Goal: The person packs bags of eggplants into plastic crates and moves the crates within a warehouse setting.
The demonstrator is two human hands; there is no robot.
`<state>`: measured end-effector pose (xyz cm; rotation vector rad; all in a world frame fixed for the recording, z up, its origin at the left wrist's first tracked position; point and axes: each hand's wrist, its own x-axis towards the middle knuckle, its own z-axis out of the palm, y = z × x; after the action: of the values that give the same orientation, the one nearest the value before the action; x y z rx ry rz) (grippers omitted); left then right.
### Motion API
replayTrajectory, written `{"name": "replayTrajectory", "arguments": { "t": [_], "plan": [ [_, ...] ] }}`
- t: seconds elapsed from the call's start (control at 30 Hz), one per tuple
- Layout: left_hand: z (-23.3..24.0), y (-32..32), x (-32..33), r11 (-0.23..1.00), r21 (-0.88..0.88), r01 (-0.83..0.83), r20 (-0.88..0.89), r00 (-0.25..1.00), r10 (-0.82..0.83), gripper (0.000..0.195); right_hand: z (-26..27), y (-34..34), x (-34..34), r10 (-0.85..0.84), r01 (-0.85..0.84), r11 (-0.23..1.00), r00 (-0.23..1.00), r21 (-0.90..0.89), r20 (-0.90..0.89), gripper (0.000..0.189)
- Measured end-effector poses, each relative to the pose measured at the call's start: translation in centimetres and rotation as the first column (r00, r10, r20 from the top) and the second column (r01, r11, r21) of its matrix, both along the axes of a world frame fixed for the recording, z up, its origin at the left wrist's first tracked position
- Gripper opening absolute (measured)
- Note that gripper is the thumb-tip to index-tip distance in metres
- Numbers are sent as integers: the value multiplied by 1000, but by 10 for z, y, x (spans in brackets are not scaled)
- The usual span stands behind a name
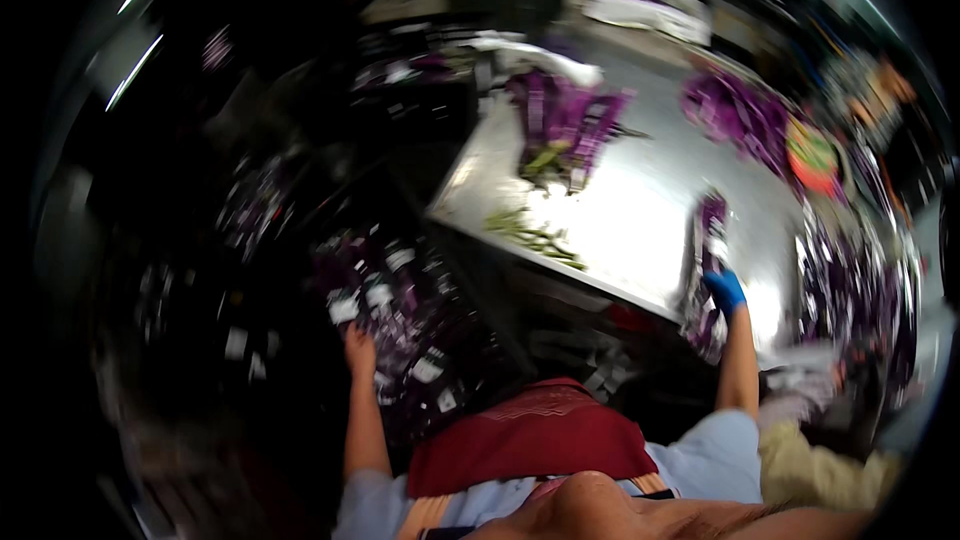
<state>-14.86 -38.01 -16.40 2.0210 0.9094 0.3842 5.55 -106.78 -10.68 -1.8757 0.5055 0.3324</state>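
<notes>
My right hand (725,292), in a blue glove, grips a clear plastic pack of long purple vegetables (712,229), which look like eggplants. The pack is over the right part of a shiny metal table (637,232). To the left, my bare left hand (360,349) is at a dark crate (480,315) filled with similar labelled packs (397,300). Its fingers reach a pack with a white label (344,310), but blur hides whether they close on it. Loose purple eggplants (562,120) lie in a bunch on the table, their green ends towards me.
Cut green stems (536,238) lie along the table's near edge. More purple vegetables (739,116) and a red-and-green round item (811,157) are at the far right. Several packs (847,277) are piled at the right. A co-worker (870,94) is beyond the table.
</notes>
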Motion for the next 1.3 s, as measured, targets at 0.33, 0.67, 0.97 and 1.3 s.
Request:
{"name": "replayTrajectory", "arguments": {
  "t": [0.33, 0.67, 0.97, 1.3],
  "plan": [
    [8, -18, -19, 902, 418, 105, -354, 934, 55, 55, 123, 281, -43, 595, -628, 535, 755, 565, 276, 44],
    [-40, 1, -24, 1000, -13, 16, -54, 998, -17, 46, 47, 588, -71, 716, -775, 510, 623, 372, 316, 50],
    [-1, -2, -32, 893, -436, -112, 44, 988, 146, 54, -91, 643, -90, 822, -822, 537, 461, -188, 335, 43],
    [52, 10, 5, 782, -620, -59, 56, 991, 119, 62, -39, 647, -93, 600, -532, 503, 782, 681, 168, 33]
  ]
}}
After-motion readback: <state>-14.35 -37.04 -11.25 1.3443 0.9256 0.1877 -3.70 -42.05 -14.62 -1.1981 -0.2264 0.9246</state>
